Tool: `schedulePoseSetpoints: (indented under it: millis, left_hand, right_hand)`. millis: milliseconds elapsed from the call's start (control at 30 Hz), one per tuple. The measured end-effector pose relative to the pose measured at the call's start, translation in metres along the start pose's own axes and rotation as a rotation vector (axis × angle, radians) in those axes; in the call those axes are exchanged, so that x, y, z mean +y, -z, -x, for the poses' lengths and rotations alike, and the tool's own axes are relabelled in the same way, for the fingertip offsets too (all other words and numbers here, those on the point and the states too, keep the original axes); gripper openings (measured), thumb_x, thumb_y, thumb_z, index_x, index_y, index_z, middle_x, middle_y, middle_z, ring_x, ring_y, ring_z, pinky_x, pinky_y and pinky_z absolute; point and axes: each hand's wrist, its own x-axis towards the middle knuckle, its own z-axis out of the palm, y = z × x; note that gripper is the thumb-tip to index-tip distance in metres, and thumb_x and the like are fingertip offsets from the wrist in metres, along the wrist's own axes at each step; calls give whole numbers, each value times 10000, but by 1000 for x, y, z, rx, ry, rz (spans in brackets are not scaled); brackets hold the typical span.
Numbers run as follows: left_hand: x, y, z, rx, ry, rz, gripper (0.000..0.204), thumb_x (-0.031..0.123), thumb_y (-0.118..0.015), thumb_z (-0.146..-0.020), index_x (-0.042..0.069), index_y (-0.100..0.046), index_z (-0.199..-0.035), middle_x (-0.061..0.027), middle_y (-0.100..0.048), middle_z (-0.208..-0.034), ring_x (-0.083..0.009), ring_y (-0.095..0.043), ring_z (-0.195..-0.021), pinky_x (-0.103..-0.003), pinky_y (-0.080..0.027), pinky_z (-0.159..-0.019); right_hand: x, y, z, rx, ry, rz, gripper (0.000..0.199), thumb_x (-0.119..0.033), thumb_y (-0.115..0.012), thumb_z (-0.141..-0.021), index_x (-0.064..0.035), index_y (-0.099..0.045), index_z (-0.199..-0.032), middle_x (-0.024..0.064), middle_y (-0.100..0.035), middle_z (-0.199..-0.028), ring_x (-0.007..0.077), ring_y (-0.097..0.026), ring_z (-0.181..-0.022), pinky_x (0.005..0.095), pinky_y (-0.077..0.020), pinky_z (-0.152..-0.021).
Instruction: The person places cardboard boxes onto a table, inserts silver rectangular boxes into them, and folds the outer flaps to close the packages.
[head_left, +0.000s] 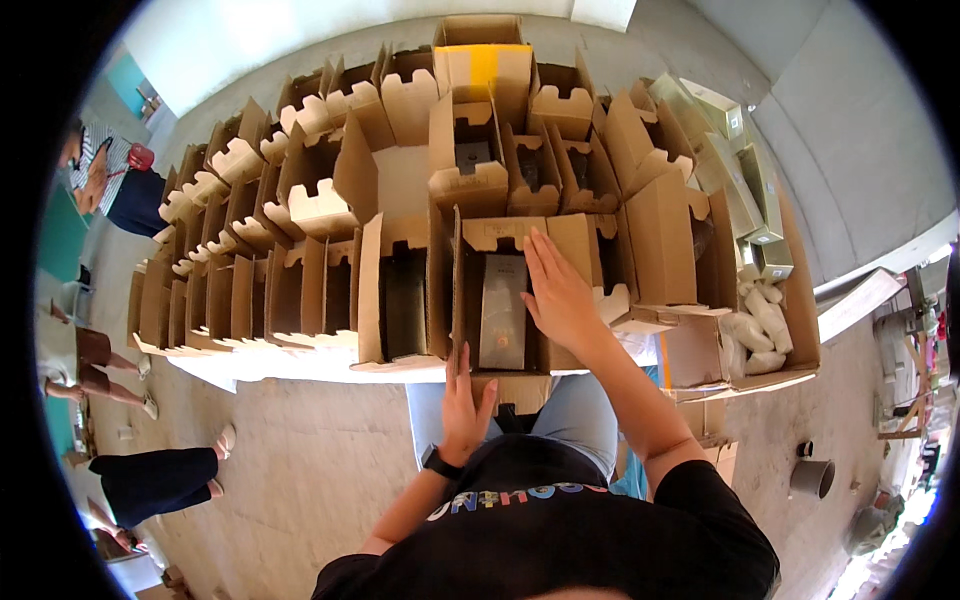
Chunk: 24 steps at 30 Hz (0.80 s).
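In front of me stands an open brown cardboard carton (462, 290) with a slim grey box (503, 310) upright inside it. My right hand (562, 300) lies flat along the carton's right side, fingers stretched toward its far edge, close beside the grey box. At the near left corner, my left hand (464, 412) rests against the carton with its fingers extended and the thumb apart. Neither hand is closed around anything. Just left of this carton, another open carton (370, 290) has a dark, shiny interior or content that I cannot make out.
Rows of open cartons (232, 160) crowd the table. At right, a large carton (808, 340) holds pale long boxes (725, 180) and white wrapped bundles (765, 325). A bucket (812, 478) stands on the floor at right. Several people (130, 190) are at the left.
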Motion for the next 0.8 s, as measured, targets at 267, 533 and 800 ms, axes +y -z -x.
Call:
schedulePoseSetpoints:
  millis: [267, 533, 800]
  left_hand:
    - [0, 0, 2, 25, -16, 38, 621, 234, -592, -922, -15, -338, -1431, -299, -310, -1448, -454, -318, -1340, -451, -307, -1087]
    - [-32, 0, 27, 40, 6, 768, 341, 187, -557, -946, 35, -529, -1250, -174, -413, -1427, -298, -405, -1307, -385, -259, -1125]
    - [0, -2, 6, 191, 385, 1126, 310, 230, -430, -1019, 91, -418, -1295, -97, -419, -1413, -199, -364, -1324, -333, -253, -1106]
  right_hand:
    - [1, -17, 4, -59, 13, 182, 729, -165, -674, -802, 12, -335, -1423, 158, -357, -1481, 274, -328, -1385, 417, -223, -1158]
    - [3, -20, 5, -88, 24, 258, 636, -209, -620, -838, 23, -402, -1388, 140, -399, -1466, 244, -324, -1388, 442, -157, -1175]
    - [3, -21, 6, -40, 45, 210, 601, -184, -624, -821, 28, -446, -1355, 140, -437, -1436, 247, -352, -1369, 447, -172, -1169]
